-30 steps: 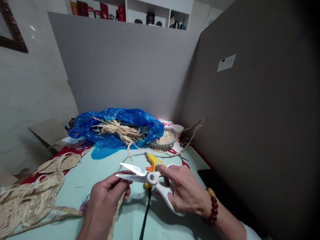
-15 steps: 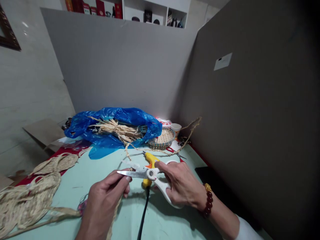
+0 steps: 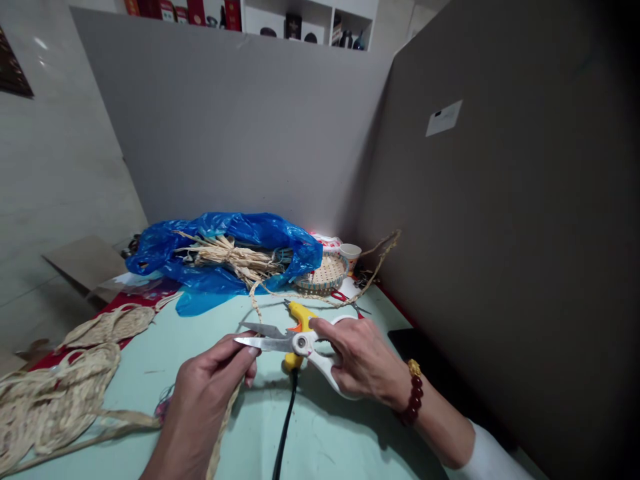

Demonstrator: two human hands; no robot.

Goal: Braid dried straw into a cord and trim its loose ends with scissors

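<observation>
White-handled scissors (image 3: 320,363) are in my right hand (image 3: 367,360), its fingers in the handle loops. The blades stand slightly apart and point left, by the fingertips of my left hand (image 3: 220,370). That hand pinches a braided straw cord (image 3: 256,307); one part runs up from the blades towards the back, another hangs below the hand (image 3: 223,427). My fingers hide the stretch of cord in the grip. Behind the scissors lies a yellow hot glue gun (image 3: 301,313), partly covered by them, with its black cable (image 3: 287,427) running towards me.
At the back, a blue plastic bag (image 3: 240,223) holds a bundle of dry straw (image 3: 235,257). Beside it are a woven basket (image 3: 325,275), a paper cup (image 3: 351,253) and red-handled scissors (image 3: 340,295). Woven straw pieces (image 3: 65,393) lie at left. Grey panels (image 3: 240,127) enclose the back and right.
The scissor blades have opened a little further around the cord at my left fingertips. Both hands otherwise keep nearly the same place, and the view has shifted slightly.
</observation>
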